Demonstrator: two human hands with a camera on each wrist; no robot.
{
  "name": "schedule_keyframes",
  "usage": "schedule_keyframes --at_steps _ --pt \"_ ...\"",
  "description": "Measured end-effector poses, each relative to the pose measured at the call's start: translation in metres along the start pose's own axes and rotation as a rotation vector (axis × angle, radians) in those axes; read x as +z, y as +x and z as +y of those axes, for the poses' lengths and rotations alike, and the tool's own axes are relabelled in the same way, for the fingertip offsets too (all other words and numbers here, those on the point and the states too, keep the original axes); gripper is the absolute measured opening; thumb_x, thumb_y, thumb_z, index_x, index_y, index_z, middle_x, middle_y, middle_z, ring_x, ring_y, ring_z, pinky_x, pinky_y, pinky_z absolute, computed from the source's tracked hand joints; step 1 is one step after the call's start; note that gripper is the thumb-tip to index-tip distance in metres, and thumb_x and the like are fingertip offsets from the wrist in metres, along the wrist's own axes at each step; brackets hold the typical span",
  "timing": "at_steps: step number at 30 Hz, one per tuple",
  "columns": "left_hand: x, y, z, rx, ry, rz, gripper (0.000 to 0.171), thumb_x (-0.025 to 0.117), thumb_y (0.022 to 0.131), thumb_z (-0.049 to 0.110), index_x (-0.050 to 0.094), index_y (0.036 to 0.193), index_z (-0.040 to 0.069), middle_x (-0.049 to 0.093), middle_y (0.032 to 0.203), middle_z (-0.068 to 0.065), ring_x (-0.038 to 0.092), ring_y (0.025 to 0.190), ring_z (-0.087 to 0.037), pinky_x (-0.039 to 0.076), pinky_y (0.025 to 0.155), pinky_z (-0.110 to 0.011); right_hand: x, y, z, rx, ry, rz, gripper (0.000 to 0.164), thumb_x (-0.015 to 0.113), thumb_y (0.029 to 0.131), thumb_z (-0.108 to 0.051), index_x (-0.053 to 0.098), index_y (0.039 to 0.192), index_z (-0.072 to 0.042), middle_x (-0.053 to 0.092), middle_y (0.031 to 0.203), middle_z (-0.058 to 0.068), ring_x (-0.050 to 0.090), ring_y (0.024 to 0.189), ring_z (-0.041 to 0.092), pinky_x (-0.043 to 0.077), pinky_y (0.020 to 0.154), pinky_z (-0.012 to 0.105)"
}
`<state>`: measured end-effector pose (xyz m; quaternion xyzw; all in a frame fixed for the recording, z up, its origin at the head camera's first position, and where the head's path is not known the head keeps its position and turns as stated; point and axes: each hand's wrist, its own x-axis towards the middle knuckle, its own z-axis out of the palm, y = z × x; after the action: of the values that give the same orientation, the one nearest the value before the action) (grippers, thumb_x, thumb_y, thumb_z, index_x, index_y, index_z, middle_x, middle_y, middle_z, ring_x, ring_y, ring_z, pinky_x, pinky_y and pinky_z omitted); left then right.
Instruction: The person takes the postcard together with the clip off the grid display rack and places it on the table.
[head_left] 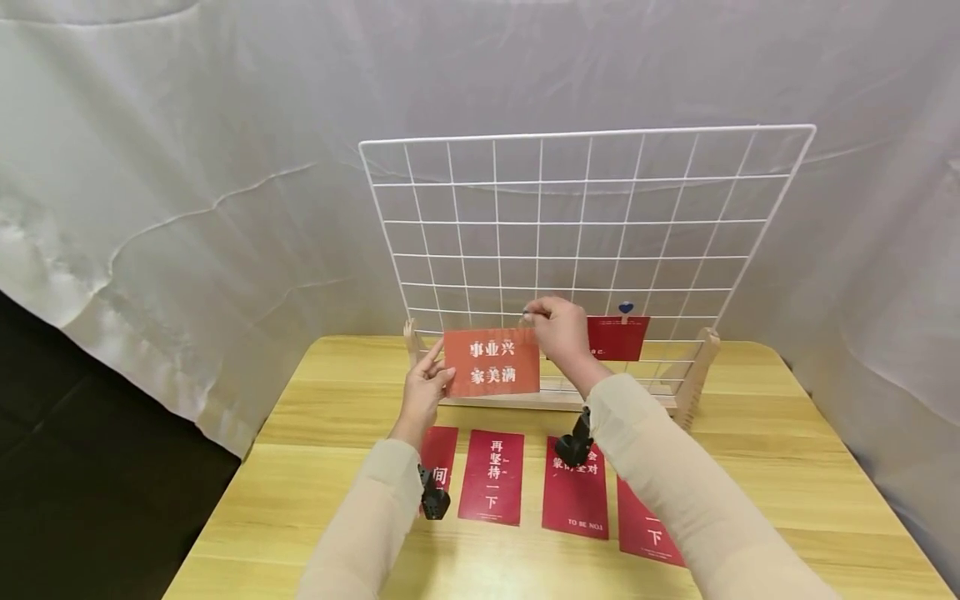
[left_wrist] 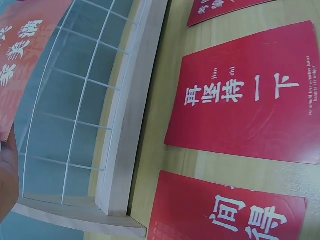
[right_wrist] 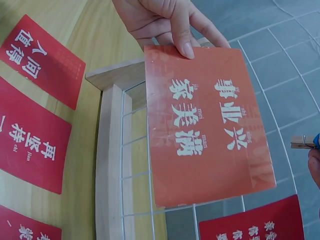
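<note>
My left hand (head_left: pixel 422 392) pinches the left edge of an orange-red card (head_left: pixel 492 379) with white characters, thumb in front. The card is held up before the lower part of a white wire grid panel (head_left: pixel 588 133). In the right wrist view, the left thumb (right_wrist: pixel 182 37) presses on the card's face. My right hand (head_left: pixel 562 333) is just beyond the card's upper right corner. It pinches a small wooden clothespin (right_wrist: pixel 302 143) with a blue piece on its end. The clothespin is apart from the card in the right wrist view.
A dark red card (head_left: pixel 624 342) hangs on the grid under a blue heart clothespin (head_left: pixel 626 308). The grid stands in a wooden base (head_left: pixel 693 383). Several red cards lie on the wooden table in front, including one (head_left: pixel 491 479) near the middle. A pale curtain hangs behind.
</note>
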<state>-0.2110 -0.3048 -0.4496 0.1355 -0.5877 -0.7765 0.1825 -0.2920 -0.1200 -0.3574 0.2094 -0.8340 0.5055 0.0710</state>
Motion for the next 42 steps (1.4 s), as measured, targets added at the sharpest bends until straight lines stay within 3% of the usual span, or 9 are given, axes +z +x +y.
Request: schedule_keyframes --at_steps 6,18,21,24,28,31,34,39,42 --pt "-0.002 -0.008 -0.004 -0.002 0.003 -0.026 0.055 0.049 0.08 -0.012 0.041 0.129 0.011 0.06 0.082 0.001 0.047 0.055 -0.008 0.039 0.047 -0.018 -0.009 -0.01 0.008 0.01 0.008 0.021 0.011 0.058 0.081 -0.007 0.066 0.087 -0.001 0.063 0.085 0.01 0.055 0.069 0.02 0.042 0.048 0.025" --pt "-0.009 -0.028 -0.015 -0.034 0.023 -0.049 0.055 0.049 0.08 -0.011 0.037 0.131 0.009 0.06 0.084 0.001 0.048 0.055 -0.007 0.038 0.048 -0.017 -0.023 -0.036 0.025 0.058 0.007 0.04 0.009 0.061 0.08 -0.012 0.065 0.083 -0.004 0.064 0.08 0.008 0.056 0.072 0.018 0.044 0.056 0.026" --pt "-0.011 -0.033 -0.018 -0.042 0.02 -0.055 0.055 0.049 0.081 -0.01 0.037 0.131 0.01 0.06 0.084 0.001 0.046 0.053 -0.008 0.037 0.048 -0.018 -0.024 -0.041 0.035 0.05 0.101 0.028 0.009 0.06 0.081 -0.011 0.066 0.084 -0.006 0.063 0.085 0.007 0.057 0.076 0.018 0.045 0.058 0.027" --pt "-0.014 -0.038 -0.02 -0.044 0.026 -0.058 0.055 0.049 0.081 -0.009 0.036 0.132 0.01 0.061 0.087 -0.001 0.045 0.052 -0.009 0.036 0.048 -0.019 -0.011 -0.034 0.094 -0.015 0.211 0.04 0.011 0.062 0.079 -0.017 0.066 0.087 -0.01 0.063 0.085 0.003 0.056 0.075 0.014 0.043 0.055 0.021" --pt "-0.017 -0.045 -0.024 -0.065 0.03 -0.051 0.056 0.05 0.081 -0.008 0.035 0.132 0.011 0.06 0.09 -0.002 0.046 0.054 -0.008 0.038 0.049 -0.018 -0.009 -0.035 0.122 0.018 0.197 0.061 0.016 0.065 0.077 -0.024 0.066 0.087 -0.011 0.062 0.081 0.003 0.056 0.075 0.016 0.046 0.057 0.024" --pt "-0.021 -0.051 -0.027 -0.088 0.015 -0.051 0.057 0.05 0.081 -0.007 0.034 0.133 0.011 0.06 0.086 0.0 0.046 0.055 -0.008 0.039 0.05 -0.017 -0.025 -0.054 0.08 0.086 0.121 0.043 0.016 0.062 0.079 -0.019 0.064 0.085 -0.004 0.062 0.08 0.008 0.057 0.076 0.02 0.047 0.061 0.028" --pt "-0.025 -0.057 -0.03 -0.104 -0.003 -0.051 0.058 0.05 0.08 -0.008 0.033 0.133 0.01 0.058 0.082 0.001 0.045 0.055 -0.007 0.039 0.05 -0.016 -0.035 -0.067 0.061 0.116 0.088 0.017 0.015 0.06 0.081 -0.014 0.062 0.086 0.0 0.061 0.08 0.008 0.056 0.075 0.017 0.046 0.061 0.023" --pt "-0.032 -0.067 -0.035 -0.141 -0.011 -0.03 0.059 0.05 0.08 -0.009 0.033 0.133 0.011 0.06 0.087 -0.001 0.051 0.062 -0.009 0.044 0.055 -0.018 -0.041 -0.081 0.059 0.182 0.082 0.007 0.014 0.06 0.081 -0.01 0.062 0.089 0.001 0.06 0.083 0.008 0.053 0.075 0.014 0.045 0.062 0.02" --pt "-0.035 -0.072 -0.038 -0.157 -0.006 -0.016 0.059 0.05 0.08 -0.009 0.033 0.133 0.011 0.06 0.094 -0.004 0.056 0.07 -0.01 0.048 0.061 -0.021 -0.042 -0.087 0.074 0.141 0.147 0.028 0.016 0.062 0.079 -0.014 0.062 0.087 0.0 0.06 0.083 0.01 0.054 0.075 0.017 0.046 0.062 0.022"
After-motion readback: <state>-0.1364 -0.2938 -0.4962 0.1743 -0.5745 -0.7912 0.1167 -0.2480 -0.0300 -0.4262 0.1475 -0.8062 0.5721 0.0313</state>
